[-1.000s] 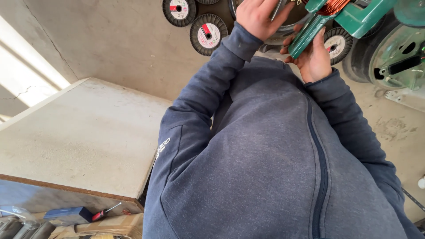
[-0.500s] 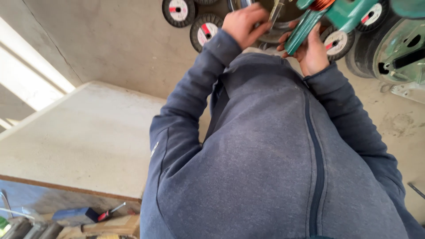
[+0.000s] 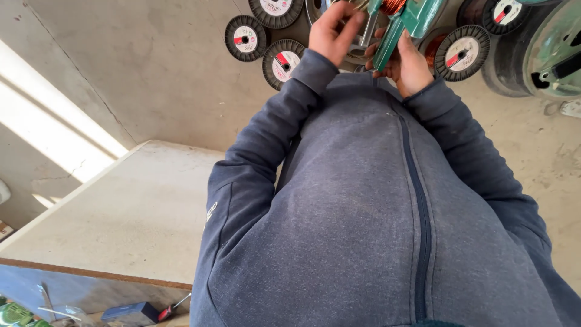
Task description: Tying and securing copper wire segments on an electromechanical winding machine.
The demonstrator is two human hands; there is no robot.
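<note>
My arms in blue hoodie sleeves reach forward to the top of the head view. My right hand (image 3: 407,65) is closed around a long green metal part (image 3: 393,36) that carries a copper wire winding (image 3: 392,5) at its far end. My left hand (image 3: 331,31) sits just left of it, with fingers curled on a grey metal piece (image 3: 365,33) next to the green part. What exactly the left fingers pinch is partly hidden.
Several black round spools with white and red labels (image 3: 244,37) lie on the concrete floor beyond my hands. A large green round machine housing (image 3: 554,48) stands at the top right. A pale board tabletop (image 3: 133,206) lies to my left, a red-handled screwdriver (image 3: 172,309) below its edge.
Both hands stay on the green part. The left hand has shifted slightly along it, and the view has drifted so the spools sit lower in the picture.
</note>
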